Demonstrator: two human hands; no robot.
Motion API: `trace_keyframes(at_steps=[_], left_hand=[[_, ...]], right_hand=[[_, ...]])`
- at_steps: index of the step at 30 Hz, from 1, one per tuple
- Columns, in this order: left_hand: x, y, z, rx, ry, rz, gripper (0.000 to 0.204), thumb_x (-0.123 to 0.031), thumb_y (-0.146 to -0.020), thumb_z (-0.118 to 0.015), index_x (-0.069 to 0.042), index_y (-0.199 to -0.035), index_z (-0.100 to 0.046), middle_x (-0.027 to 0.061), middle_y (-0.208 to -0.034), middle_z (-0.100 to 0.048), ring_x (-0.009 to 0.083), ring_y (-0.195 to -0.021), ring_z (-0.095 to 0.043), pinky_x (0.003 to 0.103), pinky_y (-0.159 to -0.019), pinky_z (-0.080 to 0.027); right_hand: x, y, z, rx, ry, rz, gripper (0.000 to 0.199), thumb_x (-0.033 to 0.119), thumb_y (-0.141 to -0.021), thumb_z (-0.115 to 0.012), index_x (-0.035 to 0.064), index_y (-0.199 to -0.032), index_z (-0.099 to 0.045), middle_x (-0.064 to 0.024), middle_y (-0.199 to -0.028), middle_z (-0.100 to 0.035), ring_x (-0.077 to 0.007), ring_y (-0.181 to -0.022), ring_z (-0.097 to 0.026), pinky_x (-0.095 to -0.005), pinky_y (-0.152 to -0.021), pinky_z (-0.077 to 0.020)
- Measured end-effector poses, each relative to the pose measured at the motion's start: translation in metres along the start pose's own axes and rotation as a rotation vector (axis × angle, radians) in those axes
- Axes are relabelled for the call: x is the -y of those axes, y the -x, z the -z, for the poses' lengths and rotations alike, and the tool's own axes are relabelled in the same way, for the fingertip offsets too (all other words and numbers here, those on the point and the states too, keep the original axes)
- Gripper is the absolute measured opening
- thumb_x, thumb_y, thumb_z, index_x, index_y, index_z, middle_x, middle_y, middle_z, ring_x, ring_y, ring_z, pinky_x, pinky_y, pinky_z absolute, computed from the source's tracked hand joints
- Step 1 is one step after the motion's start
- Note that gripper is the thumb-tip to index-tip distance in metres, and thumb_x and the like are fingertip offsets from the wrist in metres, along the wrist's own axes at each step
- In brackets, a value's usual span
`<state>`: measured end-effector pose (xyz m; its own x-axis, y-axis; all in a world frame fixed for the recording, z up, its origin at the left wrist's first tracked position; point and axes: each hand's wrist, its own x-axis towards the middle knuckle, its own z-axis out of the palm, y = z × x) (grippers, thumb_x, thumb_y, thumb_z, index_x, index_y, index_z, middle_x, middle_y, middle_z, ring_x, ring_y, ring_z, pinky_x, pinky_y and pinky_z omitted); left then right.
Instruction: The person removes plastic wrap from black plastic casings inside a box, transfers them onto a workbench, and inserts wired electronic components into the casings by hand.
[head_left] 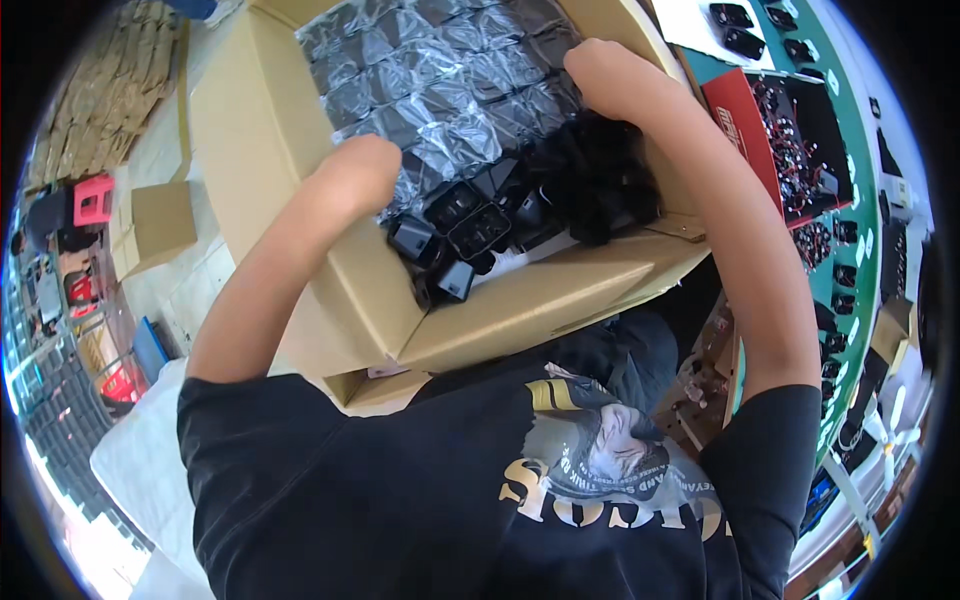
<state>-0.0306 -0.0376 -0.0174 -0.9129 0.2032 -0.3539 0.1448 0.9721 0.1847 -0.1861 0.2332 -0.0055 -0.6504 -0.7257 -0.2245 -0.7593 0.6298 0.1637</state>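
Note:
A large open cardboard box (520,310) rests against my body, tilted toward me. It is filled with several black power adapters in clear plastic bags (440,90). Loose black adapters (465,225) and a bundle of black cables (595,175) lie at its near end. My left hand (362,168) reaches down into the bagged adapters, its fingers hidden among them. My right hand (612,72) is inside the box by the right wall, just above the cable bundle, with its fingers curled out of sight.
To the right is a green table (850,250) with rows of black adapters and a red-edged tray of wired parts (790,140). A smaller cardboard box (155,225) and a pink stool (92,200) stand on the floor at the left.

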Motion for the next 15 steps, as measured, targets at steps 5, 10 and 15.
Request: trace_keyframes(at_steps=[5,10,15], left_hand=[[-0.001,-0.012,0.000,0.121,-0.047,0.099,0.018,-0.007,-0.081,-0.062,0.010,-0.084,-0.068,0.0267,-0.085,-0.069,0.0458,-0.072,-0.063,0.048,-0.072,-0.054],[0.011,-0.020,-0.006,0.209,-0.082,0.174,0.020,-0.010,-0.080,-0.064,0.008,-0.083,-0.069,0.0255,-0.084,-0.069,0.0450,-0.072,-0.062,0.048,-0.072,-0.053],[0.004,-0.029,-0.011,-0.099,0.109,0.309,0.026,-0.016,-0.084,-0.059,0.008,-0.086,-0.070,0.0260,-0.089,-0.071,0.0435,-0.079,-0.065,0.048,-0.078,-0.054]], right_hand=[[-0.002,-0.021,-0.026,-0.102,-0.008,0.024,0.017,0.004,-0.084,-0.060,-0.0029,-0.089,-0.075,-0.0184,-0.092,-0.075,-0.0380,-0.081,-0.073,-0.0452,-0.073,-0.0603],[-0.003,-0.025,-0.049,-0.219,0.017,0.009,0.018,0.004,-0.086,-0.059,-0.0027,-0.089,-0.076,-0.0172,-0.092,-0.075,-0.0370,-0.083,-0.073,-0.0479,-0.073,-0.0607],[0.000,-0.029,-0.046,-0.289,0.254,0.045,0.021,0.008,-0.090,-0.057,-0.0008,-0.087,-0.076,-0.0178,-0.093,-0.075,-0.0356,-0.089,-0.073,-0.0478,-0.077,-0.0601]])
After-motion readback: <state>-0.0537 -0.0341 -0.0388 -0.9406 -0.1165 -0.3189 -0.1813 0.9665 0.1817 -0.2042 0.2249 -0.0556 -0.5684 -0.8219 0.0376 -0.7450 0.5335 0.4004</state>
